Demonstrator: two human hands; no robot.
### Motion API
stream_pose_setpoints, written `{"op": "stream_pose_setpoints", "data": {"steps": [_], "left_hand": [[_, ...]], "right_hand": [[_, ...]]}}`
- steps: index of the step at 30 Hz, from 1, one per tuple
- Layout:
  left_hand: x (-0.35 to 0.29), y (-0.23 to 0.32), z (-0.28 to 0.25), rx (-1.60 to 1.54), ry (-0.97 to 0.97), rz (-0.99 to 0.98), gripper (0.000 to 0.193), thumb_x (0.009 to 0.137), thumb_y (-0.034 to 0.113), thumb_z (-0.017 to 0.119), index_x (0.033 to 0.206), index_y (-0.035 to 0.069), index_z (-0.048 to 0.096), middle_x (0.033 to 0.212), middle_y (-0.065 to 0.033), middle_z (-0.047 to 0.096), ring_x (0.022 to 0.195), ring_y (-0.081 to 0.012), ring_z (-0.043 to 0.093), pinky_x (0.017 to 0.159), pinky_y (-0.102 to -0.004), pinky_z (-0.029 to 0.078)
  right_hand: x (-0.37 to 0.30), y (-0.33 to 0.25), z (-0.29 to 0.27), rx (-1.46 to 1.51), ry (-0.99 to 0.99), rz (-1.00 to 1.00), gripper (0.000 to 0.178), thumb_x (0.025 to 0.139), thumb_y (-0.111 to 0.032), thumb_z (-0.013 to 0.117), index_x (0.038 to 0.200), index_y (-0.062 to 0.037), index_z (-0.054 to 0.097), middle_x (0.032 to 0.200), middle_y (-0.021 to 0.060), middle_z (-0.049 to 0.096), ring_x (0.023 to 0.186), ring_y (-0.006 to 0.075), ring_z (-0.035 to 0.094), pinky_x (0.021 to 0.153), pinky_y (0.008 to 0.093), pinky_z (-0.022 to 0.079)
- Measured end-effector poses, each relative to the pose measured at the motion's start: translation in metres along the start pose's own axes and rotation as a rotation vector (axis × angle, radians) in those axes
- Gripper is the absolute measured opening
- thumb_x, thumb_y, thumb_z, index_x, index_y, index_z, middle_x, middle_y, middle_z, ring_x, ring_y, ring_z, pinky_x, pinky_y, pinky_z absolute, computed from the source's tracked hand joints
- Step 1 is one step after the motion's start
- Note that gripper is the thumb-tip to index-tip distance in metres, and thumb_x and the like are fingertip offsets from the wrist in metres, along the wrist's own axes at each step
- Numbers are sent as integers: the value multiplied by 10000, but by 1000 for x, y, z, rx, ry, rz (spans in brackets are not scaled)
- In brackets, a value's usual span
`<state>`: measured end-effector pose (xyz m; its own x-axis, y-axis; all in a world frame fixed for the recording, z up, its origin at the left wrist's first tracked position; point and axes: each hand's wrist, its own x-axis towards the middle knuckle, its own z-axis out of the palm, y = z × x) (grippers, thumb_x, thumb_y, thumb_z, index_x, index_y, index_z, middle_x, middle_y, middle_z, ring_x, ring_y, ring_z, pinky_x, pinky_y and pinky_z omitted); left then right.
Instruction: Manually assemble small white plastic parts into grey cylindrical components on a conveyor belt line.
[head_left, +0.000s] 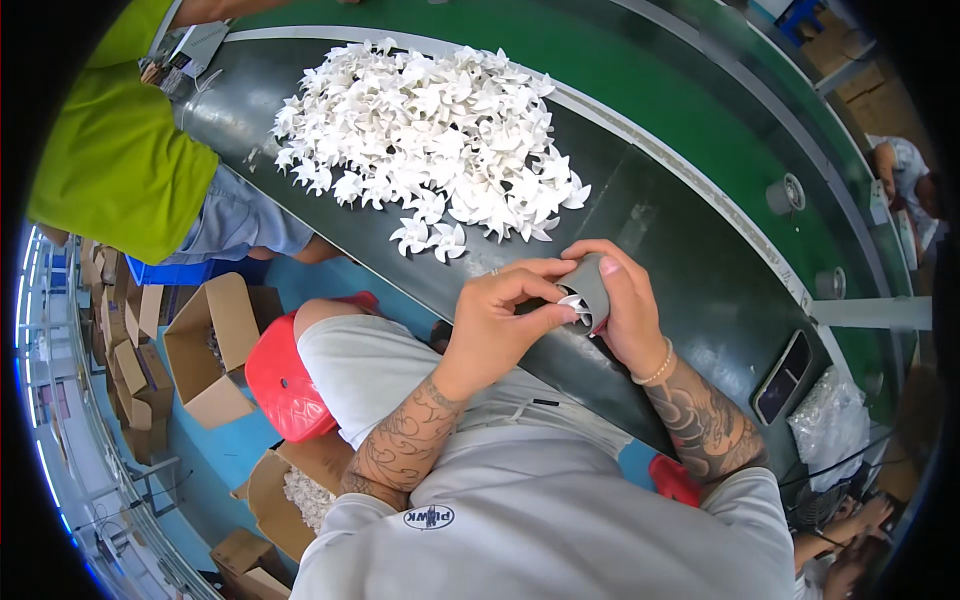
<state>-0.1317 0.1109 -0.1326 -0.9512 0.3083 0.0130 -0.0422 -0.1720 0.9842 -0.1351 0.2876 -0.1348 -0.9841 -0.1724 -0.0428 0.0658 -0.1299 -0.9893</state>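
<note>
My right hand [632, 310] wraps round a grey, cup-shaped housing [592, 283], its open end turned toward my left hand. My left hand [508, 312] pinches a small white fan wheel [576, 304] between thumb and fingers, at the mouth of the housing. Part of the wheel is hidden by the fingers, and I cannot tell how deep it sits. Beyond both hands, a large heap of white fan wheels [425, 125] with pointed blades lies on the dark worktop [660, 235]. A few loose wheels [446, 241] lie at its near edge.
A phone [783, 375] and a clear plastic bag [832, 425] lie at the right. Past a pale rail is a green belt with grey cylinders [785, 195]. A person in a lime shirt [120, 160] is at the left, near a red stool [285, 385] and open cartons [212, 340].
</note>
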Motion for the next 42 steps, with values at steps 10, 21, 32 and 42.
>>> {"op": "stream_pose_setpoints", "data": {"steps": [10, 21, 32, 42], "left_hand": [[11, 11, -16, -142, -126, -127, 416, 744, -127, 740, 889, 37, 387, 1185, -177, 546, 1099, -216, 594, 898, -350, 566], [2, -9, -16, 409, -84, 218, 307, 816, 125, 785, 860, 26, 498, 752, -83, 619, 607, -125, 619, 548, -250, 497], [10, -12, -10, 618, 40, 350, 190, 850, 101, 719, 832, 47, 538, 586, -67, 567, 491, -195, 580, 480, -301, 458], [8, -5, -4, 1164, 293, 283, 619, 789, 180, 717, 1353, 54, 497, 1195, -185, 492, 978, -332, 533, 652, -369, 523]], "right_hand": [[-6, 0, -1, -168, -72, -14, 433, 1025, -317, 326, 1115, 17, 587, 928, 73, 628, 833, 136, 577, 767, 271, 473], [-16, -27, -49, -709, 355, -72, 350, 897, -220, 640, 1189, -42, 566, 951, 58, 583, 904, 153, 593, 781, 305, 494], [147, -3, -147, -1118, 881, -155, 621, 827, -135, 674, 1405, -128, 448, 1149, 211, 561, 1038, 381, 595, 899, 433, 477], [232, -35, -141, -1005, 685, -696, 840, 817, -92, 632, 1536, -66, 197, 1448, 252, 430, 1334, 334, 451, 1043, 417, 399]]}}
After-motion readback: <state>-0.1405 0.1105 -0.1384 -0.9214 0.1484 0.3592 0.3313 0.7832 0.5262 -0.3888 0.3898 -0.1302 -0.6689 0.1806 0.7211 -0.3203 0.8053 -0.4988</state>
